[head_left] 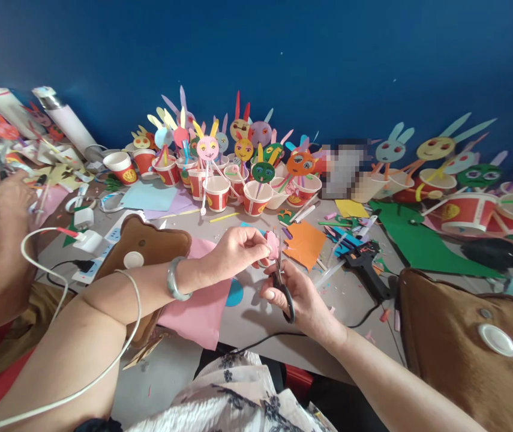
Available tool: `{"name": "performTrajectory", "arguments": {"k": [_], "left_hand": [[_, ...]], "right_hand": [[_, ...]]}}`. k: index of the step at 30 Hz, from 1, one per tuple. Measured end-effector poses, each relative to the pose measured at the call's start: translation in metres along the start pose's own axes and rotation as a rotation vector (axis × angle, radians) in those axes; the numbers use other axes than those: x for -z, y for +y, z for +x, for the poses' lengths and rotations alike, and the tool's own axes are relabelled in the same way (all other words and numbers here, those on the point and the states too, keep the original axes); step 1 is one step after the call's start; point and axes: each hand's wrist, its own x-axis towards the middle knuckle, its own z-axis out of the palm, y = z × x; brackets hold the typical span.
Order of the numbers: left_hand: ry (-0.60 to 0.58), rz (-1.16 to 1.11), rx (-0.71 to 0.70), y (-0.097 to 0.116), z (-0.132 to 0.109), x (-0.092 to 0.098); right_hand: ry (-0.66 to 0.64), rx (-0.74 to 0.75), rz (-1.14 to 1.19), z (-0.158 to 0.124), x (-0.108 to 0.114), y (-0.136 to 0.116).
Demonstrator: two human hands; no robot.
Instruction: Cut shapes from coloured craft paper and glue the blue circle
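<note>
A small piece of pink paper (273, 245) is pinched between the thumb and fingers of my left hand (243, 251). My right hand (296, 295) grips a pair of black-handled scissors (288, 303), its fingers in the loops. The blades point up and away from me, right beside the pink piece; whether they touch it I cannot tell. Below my left hand lies a blue paper circle (234, 293), next to a large pink sheet (195, 306). An orange paper sheet (305, 245) lies just beyond the scissors.
Paper cups (257, 198) with paper rabbit heads line the wall. A black glue gun (366, 270) lies right, near a green sheet (427, 240). Brown plush pads (467, 348) flank me. A power strip (98, 261) and white cable are left. Another person's hand (6, 195) works at far left.
</note>
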Motion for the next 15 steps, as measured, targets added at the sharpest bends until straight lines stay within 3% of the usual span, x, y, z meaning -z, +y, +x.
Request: {"name": "performTrajectory", "arguments": {"k": [15], "left_hand": [[0.026, -0.018, 0.018, -0.0024, 0.0011, -0.0005]], "right_hand": [[0.008, -0.038, -0.015, -0.0015, 0.0017, 0.0033]]}}
